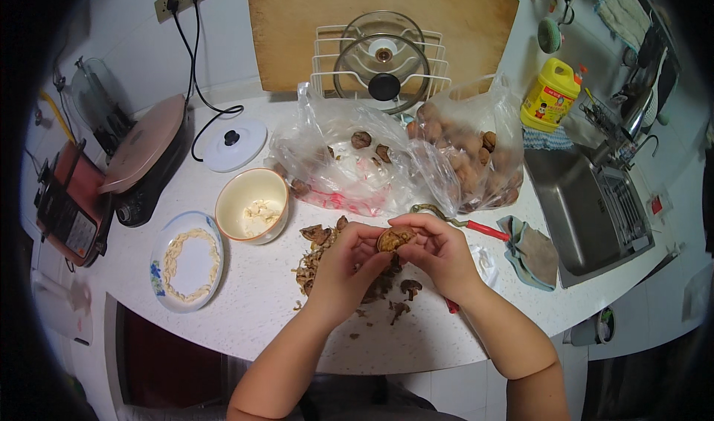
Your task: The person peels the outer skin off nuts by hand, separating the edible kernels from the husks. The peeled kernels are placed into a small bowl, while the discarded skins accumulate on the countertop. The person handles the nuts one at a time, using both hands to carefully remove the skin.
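Between the fingertips of my left hand (354, 270) and my right hand (438, 253) is a cracked walnut (395, 238), its broken inside facing up. Both hands grip it above a heap of walnut shell pieces (307, 267), which they partly cover. Loose shell bits (411, 289) lie below my right hand. To the left, a cream bowl (226, 206) with an orange rim holds pale peeled kernels (261, 214). Beside it, a blue-rimmed plate (192, 265) carries kernel pieces laid in a ring. Pliers-like red-handled tool (488, 230) lies behind my right hand, partly hidden.
Two clear plastic bags stand behind: one with a few walnuts (361, 140), one full of walnuts (474, 164). Glass lids (384, 86) sit in a white rack. At right are a cloth (532, 253), a steel sink (574, 209) and a yellow detergent jug (551, 94). An electric pan (148, 142) stands left.
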`<state>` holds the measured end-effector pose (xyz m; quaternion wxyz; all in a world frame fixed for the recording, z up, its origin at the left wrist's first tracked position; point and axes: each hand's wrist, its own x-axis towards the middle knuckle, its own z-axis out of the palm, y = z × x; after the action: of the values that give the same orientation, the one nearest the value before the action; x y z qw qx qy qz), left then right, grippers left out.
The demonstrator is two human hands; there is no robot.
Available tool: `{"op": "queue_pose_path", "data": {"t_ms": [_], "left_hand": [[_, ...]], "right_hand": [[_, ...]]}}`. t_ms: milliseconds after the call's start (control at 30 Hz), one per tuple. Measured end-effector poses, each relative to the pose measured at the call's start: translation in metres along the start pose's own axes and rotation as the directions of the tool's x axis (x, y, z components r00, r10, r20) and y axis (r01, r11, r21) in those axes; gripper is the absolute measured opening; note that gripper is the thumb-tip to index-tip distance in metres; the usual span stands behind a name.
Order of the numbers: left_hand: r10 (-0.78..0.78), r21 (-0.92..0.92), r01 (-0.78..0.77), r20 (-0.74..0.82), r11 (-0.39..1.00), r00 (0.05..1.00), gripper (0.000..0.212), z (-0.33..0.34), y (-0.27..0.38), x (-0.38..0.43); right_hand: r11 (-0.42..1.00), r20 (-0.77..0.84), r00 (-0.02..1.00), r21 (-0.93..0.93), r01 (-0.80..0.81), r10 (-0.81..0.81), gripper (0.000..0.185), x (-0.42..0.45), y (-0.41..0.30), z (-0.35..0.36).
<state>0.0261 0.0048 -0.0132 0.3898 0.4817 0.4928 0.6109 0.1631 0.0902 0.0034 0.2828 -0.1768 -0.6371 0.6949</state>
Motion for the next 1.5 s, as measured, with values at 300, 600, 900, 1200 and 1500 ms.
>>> {"op": "queue_pose_path", "data": {"t_ms": [300,600,900,1200,1500], "left_hand": [[0.08,0.169,-0.076,-0.021,0.983,0.997,0.032,-0.007,0.003,-0.002],[0.124,0.403,-0.093,-0.051,0.91,0.991,0.045,0.001,0.012,-0.007],[0.328,0.605,-0.256,-0.009,0.754,0.945,0.044,0.004,0.015,-0.004],[0.372,0.676,-0.273,-0.002,0.685,0.928,0.038,0.006,0.012,-0.005],[0.394,0.831,-0.259,0.052,0.493,0.918,0.034,0.018,0.014,-0.005]], "right_hand": [[0.997,0.09,0.995,0.073,-0.04,0.033,0.036,0.001,-0.003,0.005],[0.93,0.068,0.979,-0.305,0.205,-0.193,0.025,0.001,0.006,0.014],[1.0,0.04,0.999,-0.027,-0.013,0.014,0.031,0.0,0.009,0.02],[0.996,0.078,0.996,0.08,0.034,-0.041,0.034,-0.003,0.002,0.022],[1.0,-0.128,0.992,-0.019,0.007,-0.009,0.031,-0.007,0.007,0.032]]}}
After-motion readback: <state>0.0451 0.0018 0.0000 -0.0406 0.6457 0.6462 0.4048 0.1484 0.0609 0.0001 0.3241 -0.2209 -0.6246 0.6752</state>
